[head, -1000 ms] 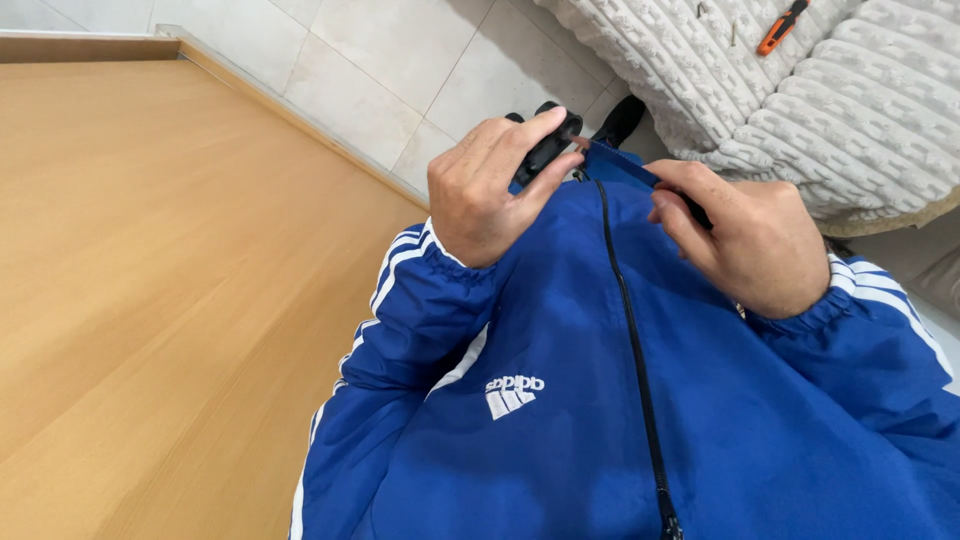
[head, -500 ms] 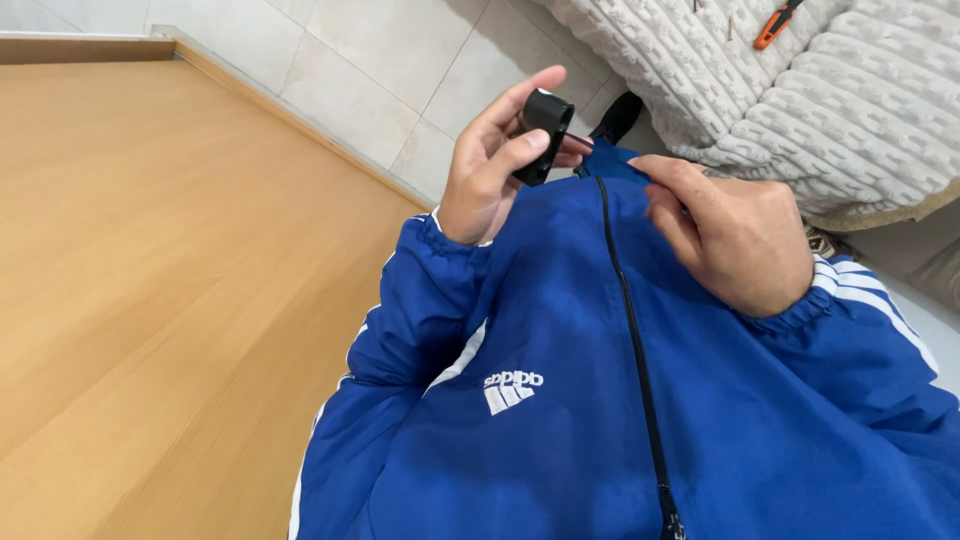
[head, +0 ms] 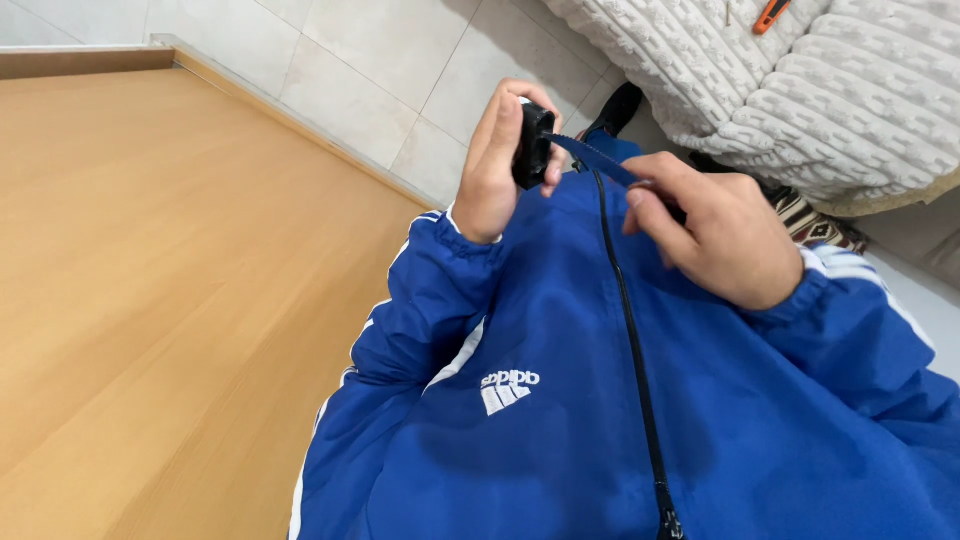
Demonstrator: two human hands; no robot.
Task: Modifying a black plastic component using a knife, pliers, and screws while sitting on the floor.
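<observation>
**Strap drawn out of a small black device, held above the jacket front**

Since the earlier frame, both hands have shifted: the left hand (head: 495, 165) has turned the small black device (head: 533, 146) more upright, and the right hand (head: 715, 240) now pulls a blue strap (head: 598, 160) out from it.

Taking the blue jacket (head: 600, 400) as landmark: to its left lies the wooden floor (head: 150, 300), beyond its collar the pale tiled floor (head: 370, 70), and up to its right a white knitted blanket (head: 800, 90) with a small orange tool (head: 772, 14) on it. A black zip (head: 630, 330) runs down the jacket's middle.

Just above the top of the zip, the left hand is closed around the black device, fingers wrapped over its edge. The right hand, right of the zip, is curled with fingertips pinching the far end of the strap, which is taut between the two hands.

By the look of it, the step in hand is drawing the strap through the device; any further pull would call for the left hand's firm hold and a straight line on the strap.
</observation>
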